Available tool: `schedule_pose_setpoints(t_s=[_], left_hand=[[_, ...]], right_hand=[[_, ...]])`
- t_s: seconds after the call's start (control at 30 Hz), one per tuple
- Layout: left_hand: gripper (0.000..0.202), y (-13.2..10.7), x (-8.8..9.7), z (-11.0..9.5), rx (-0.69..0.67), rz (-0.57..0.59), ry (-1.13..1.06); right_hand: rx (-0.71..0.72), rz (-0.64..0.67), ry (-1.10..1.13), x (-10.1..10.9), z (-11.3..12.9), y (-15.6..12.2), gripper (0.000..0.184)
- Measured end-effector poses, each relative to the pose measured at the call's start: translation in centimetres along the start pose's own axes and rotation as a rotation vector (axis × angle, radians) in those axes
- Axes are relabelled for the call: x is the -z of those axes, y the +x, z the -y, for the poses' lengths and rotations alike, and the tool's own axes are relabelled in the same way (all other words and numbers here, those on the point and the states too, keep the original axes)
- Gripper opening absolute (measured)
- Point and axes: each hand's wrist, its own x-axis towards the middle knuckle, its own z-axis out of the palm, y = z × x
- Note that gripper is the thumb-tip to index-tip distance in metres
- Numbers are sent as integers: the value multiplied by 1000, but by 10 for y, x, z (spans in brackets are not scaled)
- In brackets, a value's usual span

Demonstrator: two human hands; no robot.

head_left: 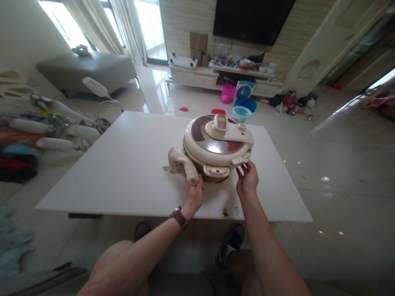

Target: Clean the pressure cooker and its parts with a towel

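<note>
An electric pressure cooker, cream with a dark glossy patterned lid and a steam-valve knob on top, sits tilted on the white table. My left hand, with a brown-strapped watch at the wrist, is closed on a whitish cloth against the cooker's left side. Its thumb shows near the cooker body; the other fingers are mostly hidden by the cloth. On the right, my right hand curls its fingers against the cooker's lower side, under the lid rim.
A small brown object lies near the table's front edge. Beyond the table are a turquoise basket, a pink basket and a cluttered white TV cabinet. A lamp-like fixture with white shades stands left.
</note>
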Motion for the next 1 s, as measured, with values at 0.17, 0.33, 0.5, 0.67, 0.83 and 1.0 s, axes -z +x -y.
schedule_pose_setpoints(t_s=[0.17, 0.33, 0.5, 0.67, 0.83, 1.0], left_hand=[[49, -5, -9, -2, -126, -45, 108], [46, 38, 1, -15, -155, -27, 93], [61, 67, 17, -32, -154, 7, 188], [65, 36, 8, -15, -153, 72, 234], [59, -12, -15, 23, -94, 69, 282], [56, -2, -19, 13, -153, 31, 178]], right_hand=[[51, -22, -17, -1, -1, 6, 26], [35, -83, -93, 0, -3, 8, 33], [-89, 27, -99, -4, -2, 2, 41], [-138, 31, -47, -10, 2, -4, 40], [-162, 21, -34, -9, 2, -6, 40], [-125, -12, 65, -14, -7, -8, 40]])
